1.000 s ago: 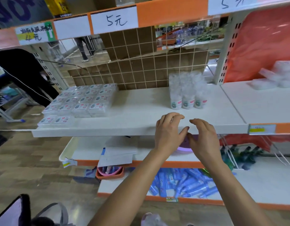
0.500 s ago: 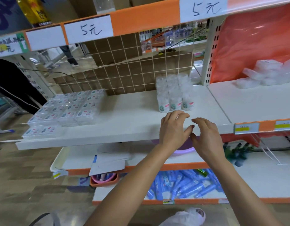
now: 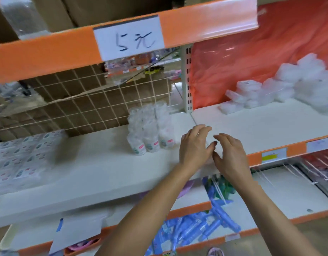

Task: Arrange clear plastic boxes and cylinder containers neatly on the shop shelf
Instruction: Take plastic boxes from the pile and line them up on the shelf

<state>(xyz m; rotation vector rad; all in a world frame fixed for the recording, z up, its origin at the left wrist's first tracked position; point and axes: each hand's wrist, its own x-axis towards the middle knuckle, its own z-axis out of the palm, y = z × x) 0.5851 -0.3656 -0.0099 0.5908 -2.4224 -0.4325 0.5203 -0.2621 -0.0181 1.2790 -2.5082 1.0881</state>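
The cylinder containers (image 3: 150, 132) stand upright in a tight cluster of clear tubes on the white shelf (image 3: 104, 167), near its right end and just in front of the wire grid back (image 3: 82, 109). Their lower ends carry small printed labels. The clear plastic boxes (image 3: 251, 95) lie in a loose, uneven heap on the neighbouring shelf bay (image 3: 261, 126) to the right, pushed back against a red plastic sheet (image 3: 251, 52); the picture is blurred there, so single boxes are hard to tell apart. At the far left of the white shelf a flat, tidy block of labelled packs (image 3: 21, 156) lies in rows.

Both hands hang over the front of the shelf, close to the seam between the two bays and just right of the cylinders. The left hand (image 3: 194, 145) has its fingers loosely bent and apart, and it holds nothing. The right hand (image 3: 230, 156) is shaped the same way, palm down, and it holds nothing either. Their thumbs nearly meet; whether they touch I cannot tell.

Above runs an orange rail (image 3: 39, 54) with a white handwritten price card (image 3: 129, 37). Below, a lower shelf holds a pile of blue packets (image 3: 196, 228).
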